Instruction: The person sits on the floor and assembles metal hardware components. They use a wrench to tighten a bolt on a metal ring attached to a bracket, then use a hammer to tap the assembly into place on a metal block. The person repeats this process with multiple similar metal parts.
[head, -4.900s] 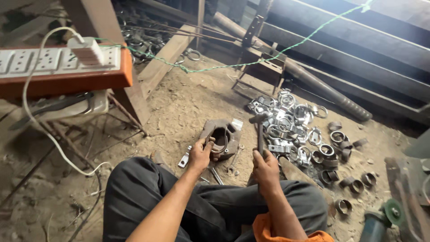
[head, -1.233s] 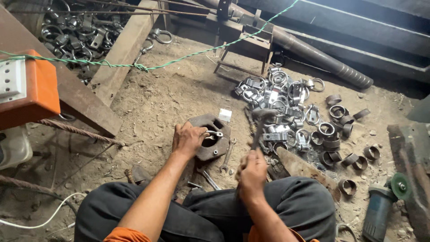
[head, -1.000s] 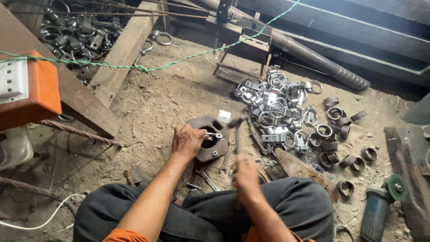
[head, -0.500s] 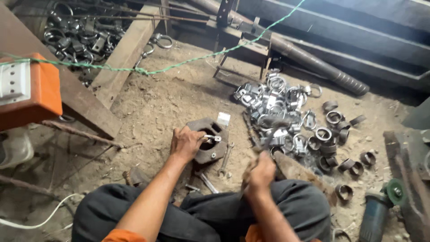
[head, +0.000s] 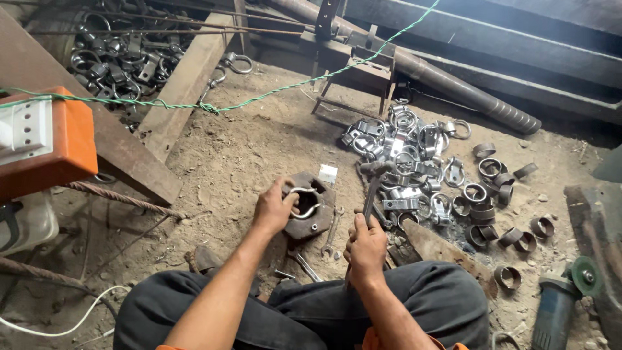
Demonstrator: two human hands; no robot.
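- Floor (head: 259, 142): packed dirt and sand, littered with scrap; timber beam (head: 188, 84) and steel pipe (head: 453, 87) along far edge.
- Left hand (head: 275, 207): grip closed on metal ring (head: 304, 202) seated on rusty steel block (head: 311, 207).
- Right hand (head: 366, 246): grip closed round hammer (head: 374, 185) handle, head raised.
- Pile of metal clamps (head: 414, 162) just right of block; angle grinder (head: 560, 301) at lower right.

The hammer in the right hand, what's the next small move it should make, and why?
Probably bring the hammer down onto the metal ring. The right hand holds it raised, head just right of the rusty block, while the left hand steadies the ring on that block.
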